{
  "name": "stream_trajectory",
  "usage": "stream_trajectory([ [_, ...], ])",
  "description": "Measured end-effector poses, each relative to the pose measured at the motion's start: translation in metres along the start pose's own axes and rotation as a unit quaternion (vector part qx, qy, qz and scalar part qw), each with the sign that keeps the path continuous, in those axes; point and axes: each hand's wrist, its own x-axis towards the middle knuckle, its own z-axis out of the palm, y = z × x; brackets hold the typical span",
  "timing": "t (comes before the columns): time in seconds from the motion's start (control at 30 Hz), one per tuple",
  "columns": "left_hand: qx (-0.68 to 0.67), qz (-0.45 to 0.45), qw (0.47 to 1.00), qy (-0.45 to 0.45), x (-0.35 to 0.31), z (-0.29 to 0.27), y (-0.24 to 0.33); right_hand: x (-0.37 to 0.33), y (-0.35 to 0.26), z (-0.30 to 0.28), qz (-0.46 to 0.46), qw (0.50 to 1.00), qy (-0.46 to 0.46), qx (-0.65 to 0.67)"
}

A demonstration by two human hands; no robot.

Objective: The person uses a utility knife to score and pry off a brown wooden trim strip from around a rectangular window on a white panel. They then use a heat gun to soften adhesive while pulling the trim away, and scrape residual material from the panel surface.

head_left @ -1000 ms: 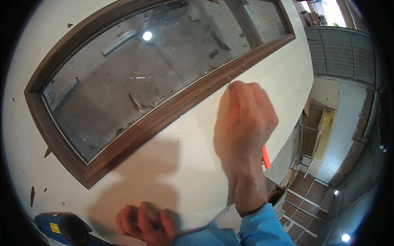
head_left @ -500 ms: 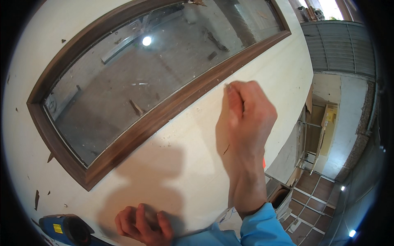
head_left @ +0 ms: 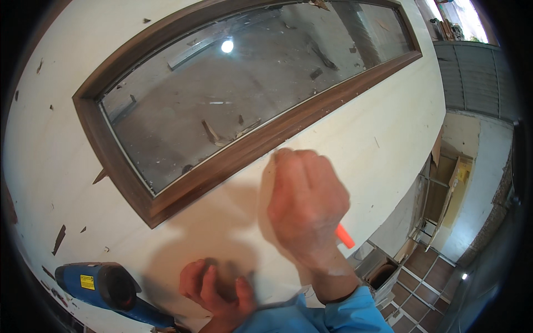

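Observation:
My right hand (head_left: 308, 194) is closed over a slim tool with an orange end (head_left: 345, 236) that sticks out below my palm. Its tip and kind are hidden under my fingers. The fingertips are against the near edge of a brown wood-grain frame (head_left: 244, 176), which surrounds a dusty glass pane (head_left: 189, 111) set in a cream panel (head_left: 388, 127). Nearer to me, my left hand (head_left: 219, 286) rests on the panel with curled, parted fingers and nothing visible in them.
A blue power tool (head_left: 105, 286), apparently a heat gun, lies at the lower left. Dark slivers (head_left: 59, 238) and crumbs are scattered over the panel. Beyond the panel's right edge are a cardboard box (head_left: 383, 272), a rack and tiled floor (head_left: 416, 277).
My right hand has come down and left along the frame's edge, and more of the orange end shows. The view has shifted, with the panel and power tool now further right in it.

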Motion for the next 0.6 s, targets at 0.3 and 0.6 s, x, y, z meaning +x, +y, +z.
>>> stream_trajectory([
  [0.3,-0.139,-0.010,0.988,0.059,-0.016,-0.003,-0.011,-0.017,-0.065,-0.004,-0.034,0.998,-0.058,0.003],
  [0.6,-0.133,-0.001,0.963,0.236,-0.042,0.012,-0.015,-0.031,-0.108,-0.009,-0.080,0.988,-0.124,0.045],
])
